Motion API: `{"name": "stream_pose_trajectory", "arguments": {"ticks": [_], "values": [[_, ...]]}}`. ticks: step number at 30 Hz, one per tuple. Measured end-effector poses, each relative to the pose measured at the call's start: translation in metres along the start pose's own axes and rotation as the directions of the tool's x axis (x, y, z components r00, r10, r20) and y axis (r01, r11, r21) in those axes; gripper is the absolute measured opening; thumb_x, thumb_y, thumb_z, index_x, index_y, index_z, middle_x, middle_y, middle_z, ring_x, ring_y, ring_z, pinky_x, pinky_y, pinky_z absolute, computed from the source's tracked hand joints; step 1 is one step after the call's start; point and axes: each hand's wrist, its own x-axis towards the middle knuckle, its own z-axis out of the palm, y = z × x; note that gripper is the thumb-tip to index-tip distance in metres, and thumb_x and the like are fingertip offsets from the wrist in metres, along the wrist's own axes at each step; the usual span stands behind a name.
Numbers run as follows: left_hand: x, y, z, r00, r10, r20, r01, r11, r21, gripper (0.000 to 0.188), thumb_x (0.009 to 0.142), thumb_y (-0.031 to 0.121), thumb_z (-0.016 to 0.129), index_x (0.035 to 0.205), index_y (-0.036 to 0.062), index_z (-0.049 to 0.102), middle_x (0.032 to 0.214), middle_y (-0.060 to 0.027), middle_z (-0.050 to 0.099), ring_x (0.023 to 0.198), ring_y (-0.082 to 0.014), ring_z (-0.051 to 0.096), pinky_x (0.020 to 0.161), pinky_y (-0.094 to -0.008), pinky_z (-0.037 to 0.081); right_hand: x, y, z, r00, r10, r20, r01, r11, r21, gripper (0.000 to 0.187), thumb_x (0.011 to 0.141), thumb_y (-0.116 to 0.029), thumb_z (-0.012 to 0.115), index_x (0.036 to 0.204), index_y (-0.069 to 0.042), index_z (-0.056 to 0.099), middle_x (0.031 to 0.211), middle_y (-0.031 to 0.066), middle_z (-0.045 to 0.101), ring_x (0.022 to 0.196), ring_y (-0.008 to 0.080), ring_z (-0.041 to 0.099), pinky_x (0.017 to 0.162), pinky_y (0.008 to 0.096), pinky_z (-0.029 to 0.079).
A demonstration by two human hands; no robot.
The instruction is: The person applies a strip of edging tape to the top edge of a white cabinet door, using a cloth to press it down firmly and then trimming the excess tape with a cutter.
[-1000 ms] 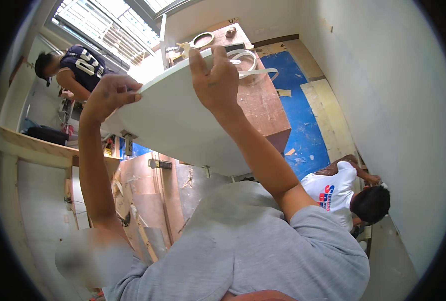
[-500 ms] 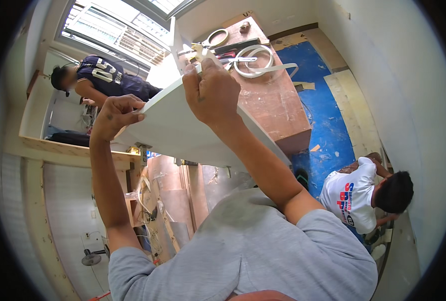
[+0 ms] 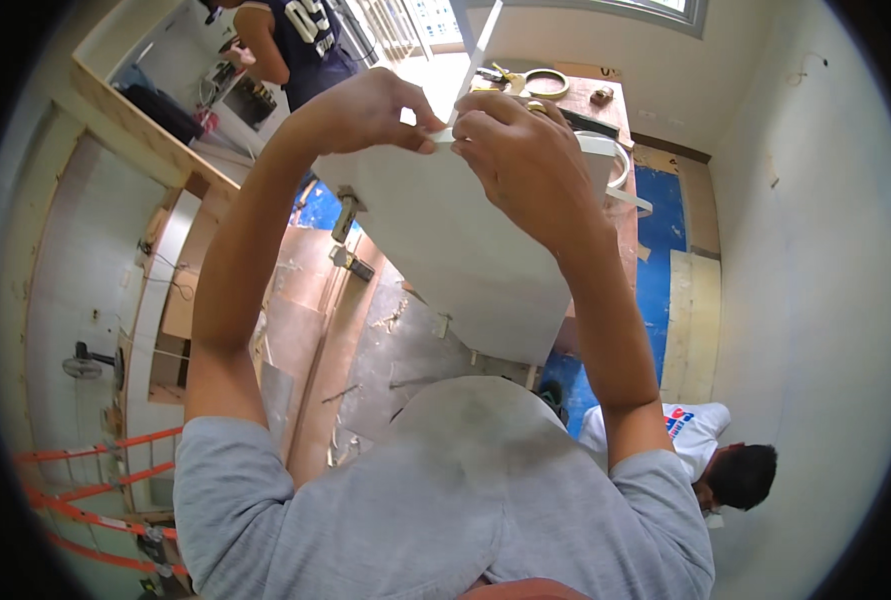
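A white panel [image 3: 455, 240] stands in front of me, its upper edge level with my hands. A thin white edging strip [image 3: 478, 60] rises at a slant from that edge, between my two hands. My left hand [image 3: 365, 112] is closed at the panel's edge, thumb and forefinger near the foot of the strip. Right beside it, my right hand [image 3: 530, 165] has its fingers bent round the strip where it meets the edge. The fingertips partly cover the contact. Beyond the panel, a coil of white edging [image 3: 620, 165] lies on a reddish-brown workbench [image 3: 620, 110].
A tape roll [image 3: 546, 84] and hand tools lie on the bench. A person in a dark jersey [image 3: 315, 45] stands at upper left; another in a white shirt [image 3: 700, 430] is low at right. An orange ladder [image 3: 105, 485] is at lower left. Scraps litter the grey floor [image 3: 385, 350].
My left hand has moved right along the panel's edge, up to my right hand. The view has turned, so the panel appears more upright and both people sit nearer the picture's rim.
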Motion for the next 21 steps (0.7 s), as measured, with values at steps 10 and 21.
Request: {"name": "stream_pose_trajectory", "arguments": {"ticks": [10, 21], "values": [[-0.058, -0.059, -0.022, 0.989, 0.034, -0.143, -0.021, 0.995, 0.093, 0.033, 0.084, 0.015, 0.086, 0.114, 0.0022, 0.082, 0.098, -0.0116, 0.074, 0.091, -0.0212, 0.070, 0.084, -0.0328, 0.054, 0.016, -0.003, 0.008, 0.972, 0.170, 0.162, -0.169, 0.985, -0.018, 0.014, 0.096, -0.019, 0.071, 0.100, -0.006, 0.074, 0.102, 0.0091, 0.077, 0.089, 0.0334, 0.073, 0.082, 0.0456, 0.055], [-0.057, -0.068, -0.020, 0.996, 0.053, -0.069, -0.049, 0.997, 0.059, 0.032, 0.083, 0.015, 0.083, 0.111, 0.0011, 0.081, 0.097, -0.0059, 0.075, 0.087, -0.0184, 0.066, 0.082, -0.0340, 0.053, 0.041, -0.020, 0.034, 0.971, 0.128, 0.203, -0.144, 0.987, 0.070, 0.014, 0.095, -0.016, 0.075, 0.099, -0.003, 0.075, 0.099, 0.0136, 0.074, 0.085, 0.0300, 0.070, 0.080, 0.0418, 0.053]]}}
